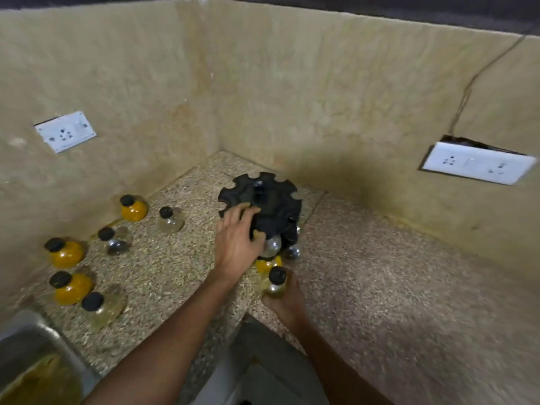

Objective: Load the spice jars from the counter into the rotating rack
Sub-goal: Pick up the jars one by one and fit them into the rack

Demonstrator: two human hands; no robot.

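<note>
The speckled counter (pixel 394 287) runs into a corner between two tan walls (pixel 321 83). A black rack (pixel 263 200) stands on the counter near that corner, and its round top has notches cut all around the edge.

Left of the rack and nearer the person, a metal sink (pixel 26 355) shows at the picture's edge. On the wall to the left of the rack is a small white socket (pixel 65 131). On the wall to the right of the rack is a wider white socket (pixel 477 163).

The left hand (pixel 236 244) rests on the near left edge of the rack, with its fingers curled over the rim. The right hand (pixel 285 299) is just in front of the rack and grips a clear jar (pixel 276 283) with a black cap.

Under the rack's near edge, clear jars (pixel 273 245) and one yellow jar (pixel 267 264) already hang in place, partly hidden.

Seven more jars stand on the counter to the left of the rack, all with black caps. Three are yellow (pixel 134 209) (pixel 65 252) (pixel 71 289). Four are clear (pixel 171 220) (pixel 115 242) (pixel 100 309), and the nearest of them is blurred.
</note>
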